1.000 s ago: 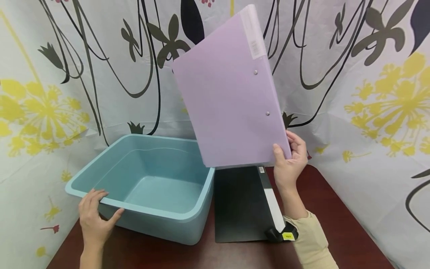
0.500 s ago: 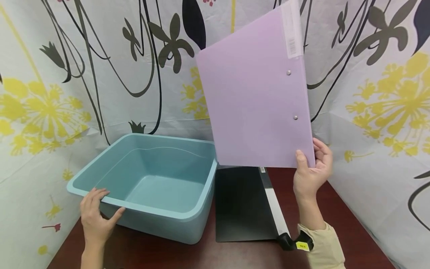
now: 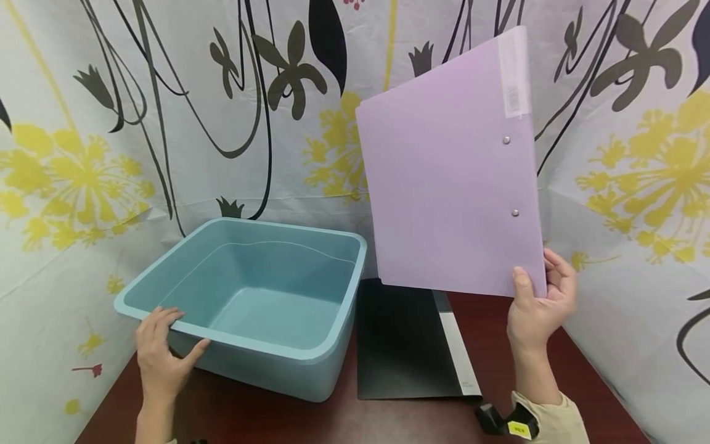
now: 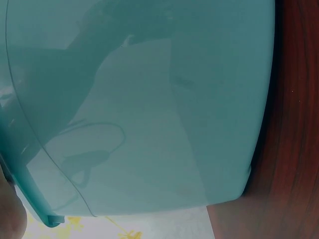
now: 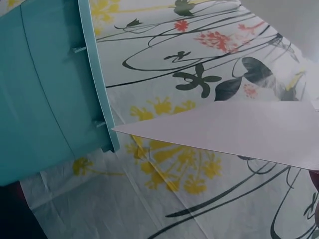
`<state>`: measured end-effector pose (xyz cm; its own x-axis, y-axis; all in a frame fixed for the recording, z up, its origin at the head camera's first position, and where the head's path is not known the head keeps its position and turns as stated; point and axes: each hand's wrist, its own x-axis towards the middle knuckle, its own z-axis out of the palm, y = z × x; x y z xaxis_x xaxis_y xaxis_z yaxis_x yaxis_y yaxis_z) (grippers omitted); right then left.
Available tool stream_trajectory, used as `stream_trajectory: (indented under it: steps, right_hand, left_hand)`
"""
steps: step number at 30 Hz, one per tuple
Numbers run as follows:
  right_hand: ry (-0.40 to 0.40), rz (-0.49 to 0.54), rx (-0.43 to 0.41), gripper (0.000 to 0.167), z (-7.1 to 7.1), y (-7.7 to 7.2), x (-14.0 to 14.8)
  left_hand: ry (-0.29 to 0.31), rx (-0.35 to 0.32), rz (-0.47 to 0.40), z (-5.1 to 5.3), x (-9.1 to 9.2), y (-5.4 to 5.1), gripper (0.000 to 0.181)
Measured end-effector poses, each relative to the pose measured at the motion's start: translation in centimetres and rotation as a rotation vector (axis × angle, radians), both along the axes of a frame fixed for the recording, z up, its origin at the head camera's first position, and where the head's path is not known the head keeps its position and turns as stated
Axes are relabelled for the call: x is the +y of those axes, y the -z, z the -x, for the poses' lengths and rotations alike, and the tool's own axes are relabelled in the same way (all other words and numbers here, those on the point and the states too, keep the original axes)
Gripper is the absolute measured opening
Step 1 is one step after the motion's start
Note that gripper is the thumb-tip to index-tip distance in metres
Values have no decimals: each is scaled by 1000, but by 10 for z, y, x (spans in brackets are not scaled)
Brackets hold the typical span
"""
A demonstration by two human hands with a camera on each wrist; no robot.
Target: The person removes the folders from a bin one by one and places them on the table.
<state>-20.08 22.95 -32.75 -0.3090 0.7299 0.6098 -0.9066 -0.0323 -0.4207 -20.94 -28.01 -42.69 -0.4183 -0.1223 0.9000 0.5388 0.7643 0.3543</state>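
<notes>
My right hand (image 3: 540, 308) pinches a light purple file folder (image 3: 449, 179) by its lower right corner, thumb in front and fingers behind. The folder is held up, slightly tilted, with two metal rivets and a clear label pocket along its spine. In the right wrist view the folder (image 5: 234, 129) appears nearly edge-on. My left hand (image 3: 162, 357) rests on the near rim of a blue-green plastic tub (image 3: 244, 339), fingers over the edge and thumb against the outside. The left wrist view shows the tub's outer wall (image 4: 149, 99) close up.
A black folder (image 3: 407, 345) with a white spine strip lies flat on the dark red wooden table (image 3: 388, 425), right of the tub. A patterned cloth (image 3: 194, 111) with flowers hangs behind and at the sides. A black wrist device (image 3: 507, 422) sits on the right sleeve.
My right hand has carried the purple folder to the right, and lately a little downward, away from above the tub. The folder has turned more upright. My left hand has stayed on the rim.
</notes>
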Motion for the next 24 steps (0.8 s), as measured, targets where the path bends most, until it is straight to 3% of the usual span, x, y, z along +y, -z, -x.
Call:
stream_trajectory:
  steps: [14, 24]
  right_hand:
    - [34, -25, -19, 38, -7, 7, 29]
    - [22, -53, -53, 39, -11, 23, 49]
  left_hand:
    - [3, -14, 5, 0, 0, 1, 85]
    - [9, -37, 8, -2, 0, -1, 84]
